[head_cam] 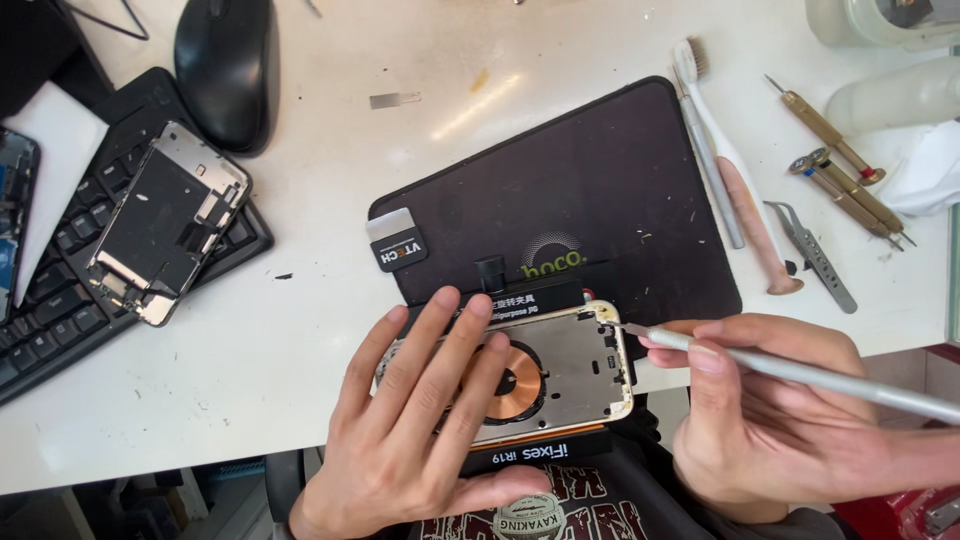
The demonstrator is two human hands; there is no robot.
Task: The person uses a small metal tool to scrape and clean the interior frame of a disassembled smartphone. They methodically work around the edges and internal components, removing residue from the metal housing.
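My left hand point(420, 420) spread flat on phone shell point(560, 370), right hand point(760, 420) pinching scraper point(800, 372) at corner (blade tip small); slip could gouge coil point(515, 380), or shell shifts in clamp point(530, 455)

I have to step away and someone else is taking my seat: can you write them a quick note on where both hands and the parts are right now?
Left hand: open, fingers flat on the opened phone back housing with the copper coil, pressing it down in the black clamp jig.
Right hand: holds a thin silver metal scraper tool, tip at the housing's top right corner.
Done: housing is stripped and clamped.
Left: edge work at that corner, extent unclear.
Nearby: white toothbrush, brass screwdrivers and silver tweezers.
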